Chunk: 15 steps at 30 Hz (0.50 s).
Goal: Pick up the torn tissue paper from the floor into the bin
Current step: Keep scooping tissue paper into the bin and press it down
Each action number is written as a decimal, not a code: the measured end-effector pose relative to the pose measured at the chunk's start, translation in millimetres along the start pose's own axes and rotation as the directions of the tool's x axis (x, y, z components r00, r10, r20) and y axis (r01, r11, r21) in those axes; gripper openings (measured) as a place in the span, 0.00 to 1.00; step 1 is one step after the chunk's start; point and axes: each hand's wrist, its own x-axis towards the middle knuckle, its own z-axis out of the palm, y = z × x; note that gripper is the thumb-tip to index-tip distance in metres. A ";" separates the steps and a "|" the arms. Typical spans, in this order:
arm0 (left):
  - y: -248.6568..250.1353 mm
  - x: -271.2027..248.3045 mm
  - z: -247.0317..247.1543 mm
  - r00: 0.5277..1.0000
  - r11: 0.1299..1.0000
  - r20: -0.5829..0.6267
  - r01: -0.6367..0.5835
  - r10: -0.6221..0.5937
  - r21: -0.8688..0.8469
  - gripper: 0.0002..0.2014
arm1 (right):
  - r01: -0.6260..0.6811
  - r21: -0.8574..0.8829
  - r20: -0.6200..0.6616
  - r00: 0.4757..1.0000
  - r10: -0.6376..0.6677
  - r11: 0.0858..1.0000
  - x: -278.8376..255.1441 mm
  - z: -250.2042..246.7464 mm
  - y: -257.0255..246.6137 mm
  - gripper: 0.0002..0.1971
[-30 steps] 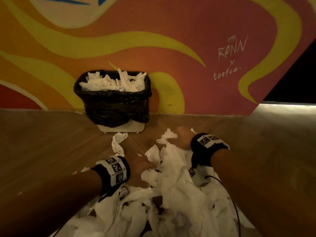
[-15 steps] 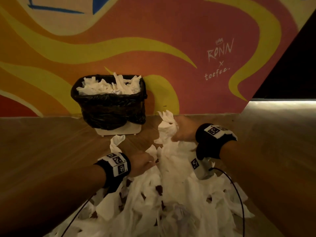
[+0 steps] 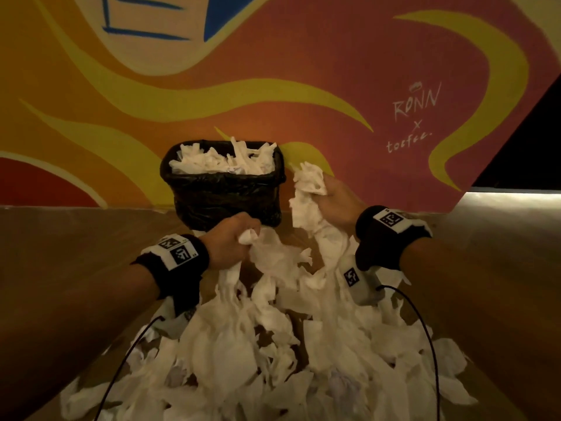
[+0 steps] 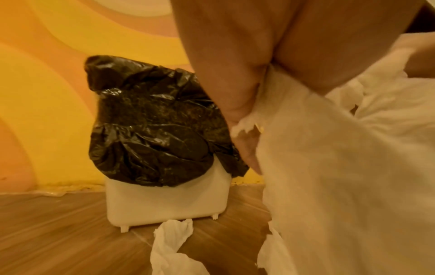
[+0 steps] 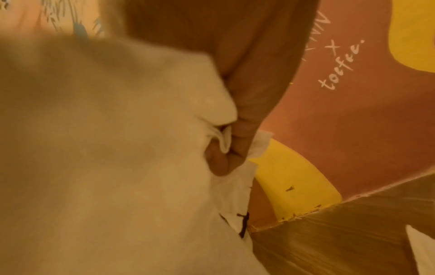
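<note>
from the head, one bin (image 3: 224, 202) stood against the wall, and the left hand (image 3: 230, 244) and right hand (image 3: 337, 199) each gripped tissue paper (image 3: 273, 344) lifted off the floor (image 3: 60, 268). at the left wrist, curled fingers (image 4: 237, 104) clutched tissue beside the bin. at the right wrist, fingers (image 5: 244, 134) pinched tissue too.

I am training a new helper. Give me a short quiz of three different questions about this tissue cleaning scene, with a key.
1. True or false: the bin is empty.
2. Which hand is nearer to the wall: the left hand or the right hand?
3. Multiple choice: the tissue pile on the floor lies
A. behind the bin
B. in front of the bin
C. inside the bin

Key:
1. False; tissue reaches its rim.
2. The right hand.
3. B
</note>
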 end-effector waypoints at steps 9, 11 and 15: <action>-17.6 -15.8 -36.3 0.963 0.990 -0.230 0.138 -0.141 -0.031 0.17 | 0.079 -0.357 0.180 0.984 -0.014 0.931 1.6 13.7 -31.8 0.31; -19.5 -21.8 -42.2 0.964 0.976 -0.154 0.208 -0.215 -0.064 0.14 | 0.117 -0.328 0.157 0.985 -0.068 0.937 4.1 18.4 -33.6 0.08; -23.1 -34.9 -54.9 0.948 0.918 0.117 0.249 -0.297 0.309 0.44 | 0.126 -0.239 0.073 0.991 -0.112 0.963 13.3 21.0 -37.5 0.15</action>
